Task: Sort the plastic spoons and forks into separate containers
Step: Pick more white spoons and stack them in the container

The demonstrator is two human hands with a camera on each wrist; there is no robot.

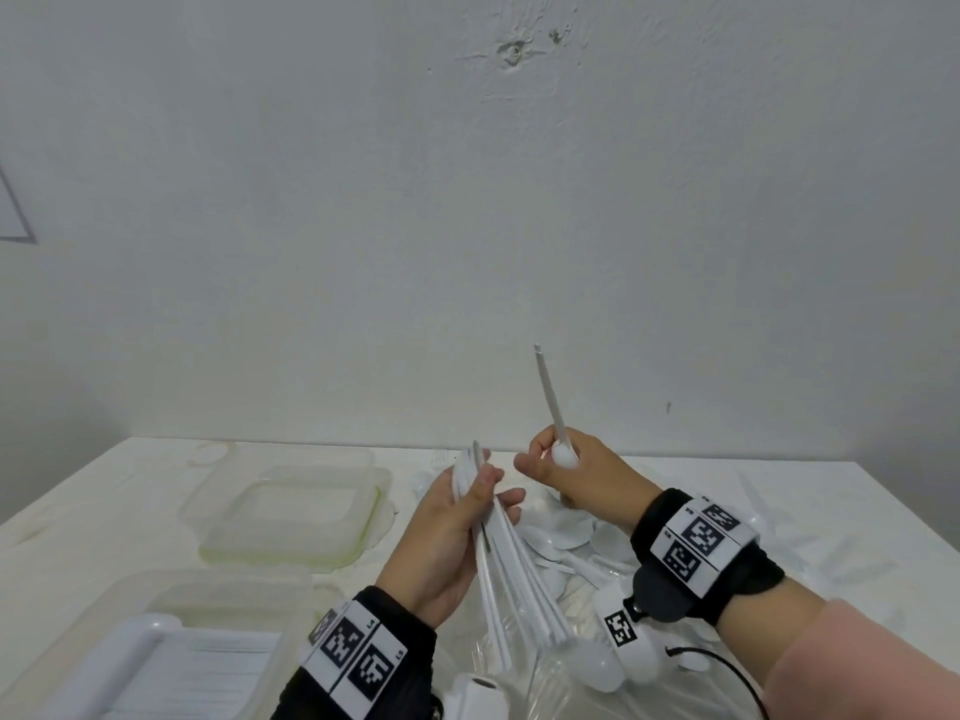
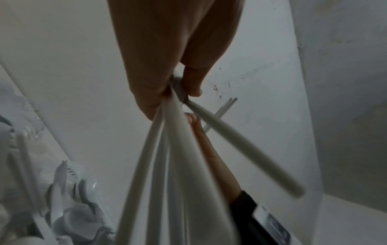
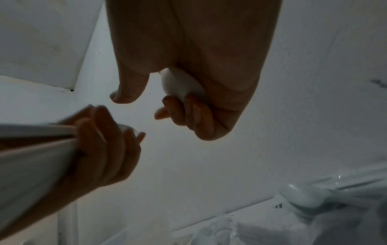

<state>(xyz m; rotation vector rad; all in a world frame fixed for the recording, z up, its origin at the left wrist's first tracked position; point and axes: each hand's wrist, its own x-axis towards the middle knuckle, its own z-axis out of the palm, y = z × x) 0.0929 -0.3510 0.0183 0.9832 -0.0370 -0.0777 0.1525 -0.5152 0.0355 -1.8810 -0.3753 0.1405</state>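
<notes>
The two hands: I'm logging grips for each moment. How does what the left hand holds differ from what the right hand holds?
The left hand grips a bundle of white utensils, fanned out and slanting down toward the person; the right hand holds one spoon. The bundle is gripped near its far ends; the spoon is held by its bowl, handle pointing up. Both are white plastic, held above the table.

- Left hand (image 1: 447,537) grips a spoon bundle (image 1: 511,574).
- Right hand (image 1: 576,472) holds one spoon (image 1: 553,407), handle up.
- Two containers (image 1: 291,511) sit left on the table (image 1: 857,522).
</notes>
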